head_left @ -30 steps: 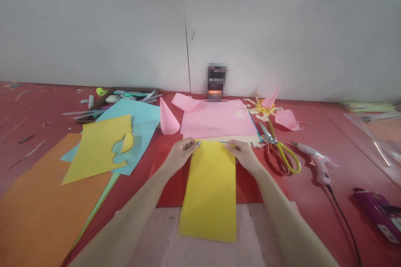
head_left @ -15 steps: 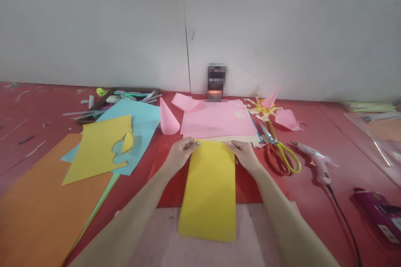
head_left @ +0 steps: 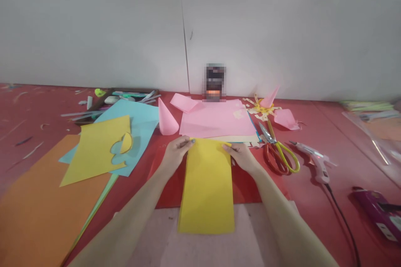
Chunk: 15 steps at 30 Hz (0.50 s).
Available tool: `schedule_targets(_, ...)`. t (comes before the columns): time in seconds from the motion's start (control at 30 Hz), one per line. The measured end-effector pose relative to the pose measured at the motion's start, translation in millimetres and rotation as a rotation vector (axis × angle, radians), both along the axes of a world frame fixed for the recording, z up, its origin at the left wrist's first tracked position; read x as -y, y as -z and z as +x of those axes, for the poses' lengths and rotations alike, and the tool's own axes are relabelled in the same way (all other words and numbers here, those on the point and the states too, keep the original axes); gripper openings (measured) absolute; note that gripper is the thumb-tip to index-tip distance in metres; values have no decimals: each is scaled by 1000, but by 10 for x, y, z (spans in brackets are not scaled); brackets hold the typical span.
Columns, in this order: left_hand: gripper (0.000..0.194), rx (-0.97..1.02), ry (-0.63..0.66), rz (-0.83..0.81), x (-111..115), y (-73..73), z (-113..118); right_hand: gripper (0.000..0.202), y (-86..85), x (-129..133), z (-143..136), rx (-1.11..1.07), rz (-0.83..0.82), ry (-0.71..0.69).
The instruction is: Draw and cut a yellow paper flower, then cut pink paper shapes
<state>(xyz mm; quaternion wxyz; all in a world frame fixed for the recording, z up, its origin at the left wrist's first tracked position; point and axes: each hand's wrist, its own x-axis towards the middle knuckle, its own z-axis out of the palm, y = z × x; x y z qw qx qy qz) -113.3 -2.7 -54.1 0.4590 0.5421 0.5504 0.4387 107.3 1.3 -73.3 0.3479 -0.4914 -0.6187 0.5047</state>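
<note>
Yellow paper (head_left: pixel 208 187) gripped at its two far corners, over the red sheet (head_left: pixel 247 187)

The yellow paper is above the red sheet, and its near end reaches past the near edge of this sheet, toward the person. The left hand (head_left: pixel 175 152) is closed on the far left corner, with thumb and fingers pinching. The right hand (head_left: pixel 242 156) pinches the far right corner in a similar way. Along the left long side a second edge peeps out, so I judge the paper has more than one layer; the picture is somewhat soft, and I cannot tell if this is a fold or separate pieces.

For handling it well, I would give equal and light tension from both corners, so the far edge is straight and does not sag. The layers look not fully even on the left, so it would be wise to align them before any firm pressing. Too strong a pinch may leave a dent near the corners.

Beyond the red sheet lie pink sheets (head_left: pixel 216 121), and a pink cone (head_left: pixel 167 121) stands past its far left part. Scissors (head_left: pixel 267 132) are by its right side, near the right hand, and a glue gun (head_left: pixel 313 156) lies farther right of it; the elbow should avoid both.
</note>
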Motion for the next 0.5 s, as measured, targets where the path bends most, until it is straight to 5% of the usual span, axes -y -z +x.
schedule_targets(0.5,28,-215,36,22,-1,-24,8,49,2,5,13,13,8,11)
